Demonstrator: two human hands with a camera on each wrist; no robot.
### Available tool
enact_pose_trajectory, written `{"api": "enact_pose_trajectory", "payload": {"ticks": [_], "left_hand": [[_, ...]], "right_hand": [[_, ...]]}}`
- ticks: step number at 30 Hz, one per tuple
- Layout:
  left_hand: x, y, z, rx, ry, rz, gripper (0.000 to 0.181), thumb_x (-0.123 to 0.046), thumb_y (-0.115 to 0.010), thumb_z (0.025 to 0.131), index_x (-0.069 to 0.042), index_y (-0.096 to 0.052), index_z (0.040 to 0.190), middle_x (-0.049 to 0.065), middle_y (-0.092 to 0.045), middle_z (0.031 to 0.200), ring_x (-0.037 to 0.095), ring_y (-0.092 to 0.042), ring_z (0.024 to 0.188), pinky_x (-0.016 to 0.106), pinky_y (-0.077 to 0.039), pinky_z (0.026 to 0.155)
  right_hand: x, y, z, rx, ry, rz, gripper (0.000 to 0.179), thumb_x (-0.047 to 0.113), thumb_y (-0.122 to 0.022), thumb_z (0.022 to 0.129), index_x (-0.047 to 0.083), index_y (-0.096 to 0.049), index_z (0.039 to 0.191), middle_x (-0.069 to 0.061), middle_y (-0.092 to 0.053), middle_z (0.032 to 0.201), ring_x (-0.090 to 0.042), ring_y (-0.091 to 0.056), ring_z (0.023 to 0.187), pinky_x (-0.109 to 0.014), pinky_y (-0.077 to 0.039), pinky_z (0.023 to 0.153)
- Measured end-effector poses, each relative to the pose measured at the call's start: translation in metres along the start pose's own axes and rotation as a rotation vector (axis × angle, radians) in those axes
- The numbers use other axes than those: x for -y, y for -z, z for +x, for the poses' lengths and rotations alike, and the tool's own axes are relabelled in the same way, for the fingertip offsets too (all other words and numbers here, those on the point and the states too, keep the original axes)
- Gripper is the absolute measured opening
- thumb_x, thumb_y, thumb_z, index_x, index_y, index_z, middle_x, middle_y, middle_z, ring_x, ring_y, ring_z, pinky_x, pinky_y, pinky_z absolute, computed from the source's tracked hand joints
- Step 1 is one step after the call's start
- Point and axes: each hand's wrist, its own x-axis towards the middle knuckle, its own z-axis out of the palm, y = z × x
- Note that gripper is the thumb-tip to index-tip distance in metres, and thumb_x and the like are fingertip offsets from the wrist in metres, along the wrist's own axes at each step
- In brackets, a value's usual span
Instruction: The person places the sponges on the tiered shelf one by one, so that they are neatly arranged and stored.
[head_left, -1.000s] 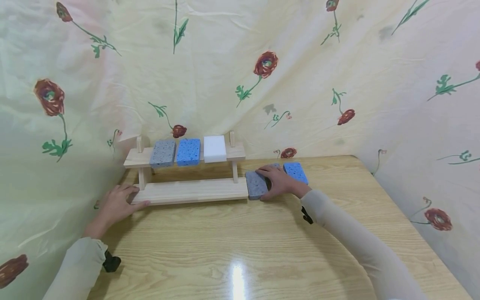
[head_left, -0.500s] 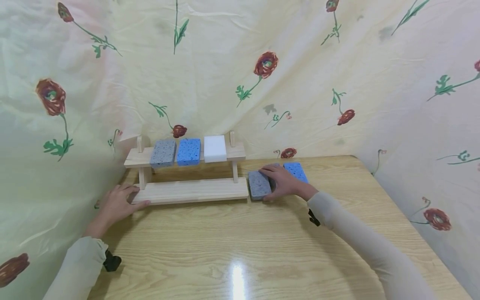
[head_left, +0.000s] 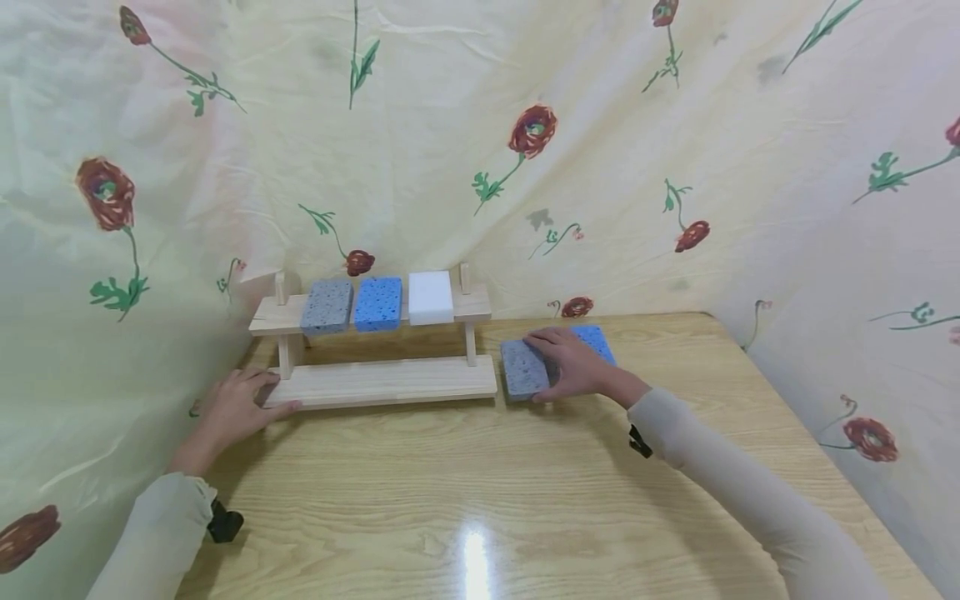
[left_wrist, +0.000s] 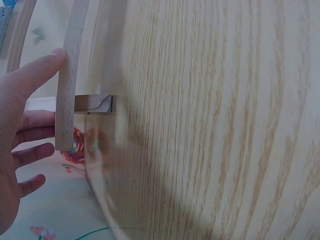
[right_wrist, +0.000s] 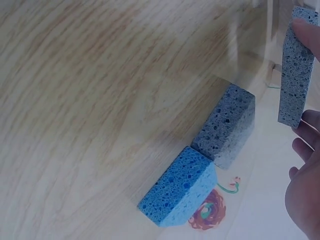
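My right hand (head_left: 573,367) grips a grey speckled sponge (head_left: 523,371) by its edges, just right of the wooden rack's lower board. In the right wrist view, thumb and fingers hold that sponge (right_wrist: 296,75) above the table. My left hand (head_left: 238,404) holds the left end of the two-tier wooden rack (head_left: 390,382); its thumb lies against the lower board's front edge (left_wrist: 70,75) in the left wrist view. On the upper board sit a grey sponge (head_left: 327,306), a blue sponge (head_left: 378,303) and a white sponge (head_left: 431,297).
A blue sponge (head_left: 597,343) lies on the wooden table (head_left: 420,483) behind my right hand. Beside it, in the right wrist view, lies another grey sponge (right_wrist: 225,125), hidden by the hand in the head view. Flowered cloth (head_left: 615,167) hangs behind and at both sides.
My right hand has shifted slightly to the right with the grey sponge, opening a small gap from the rack's lower board. The left hand stays in place.
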Motion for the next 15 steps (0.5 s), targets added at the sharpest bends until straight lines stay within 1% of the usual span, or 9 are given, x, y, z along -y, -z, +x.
{"api": "enact_pose_trajectory", "payload": {"ticks": [6,10,15], "left_hand": [[0.000,0.000,0.000,0.002,0.001,0.002,0.080,-0.063,-0.072,0.085,0.005,-0.067,0.126,0.032,-0.060,0.135,0.053,-0.052,0.124,0.069,-0.041,0.101],[0.000,-0.001,0.000,0.000,0.006,0.000,0.080,-0.064,-0.072,0.084,0.005,-0.066,0.126,0.032,-0.060,0.135,0.053,-0.052,0.124,0.069,-0.041,0.101],[0.000,-0.001,0.000,-0.006,0.005,0.006,0.080,-0.063,-0.073,0.084,0.005,-0.067,0.125,0.031,-0.061,0.134,0.053,-0.052,0.124,0.069,-0.042,0.100]], "right_hand": [[0.005,0.007,-0.004,-0.022,-0.015,-0.002,0.107,0.053,-0.088,0.071,0.005,-0.043,0.154,-0.017,-0.047,0.155,-0.040,-0.040,0.143,-0.066,-0.029,0.117],[0.007,0.011,-0.005,-0.057,0.008,-0.014,0.106,0.052,-0.089,0.070,0.005,-0.043,0.154,-0.017,-0.048,0.153,-0.042,-0.040,0.142,-0.069,-0.027,0.117],[0.008,0.013,-0.005,-0.099,0.035,-0.037,0.107,0.052,-0.089,0.069,0.005,-0.044,0.153,-0.017,-0.050,0.152,-0.043,-0.041,0.141,-0.067,-0.029,0.117]]}}
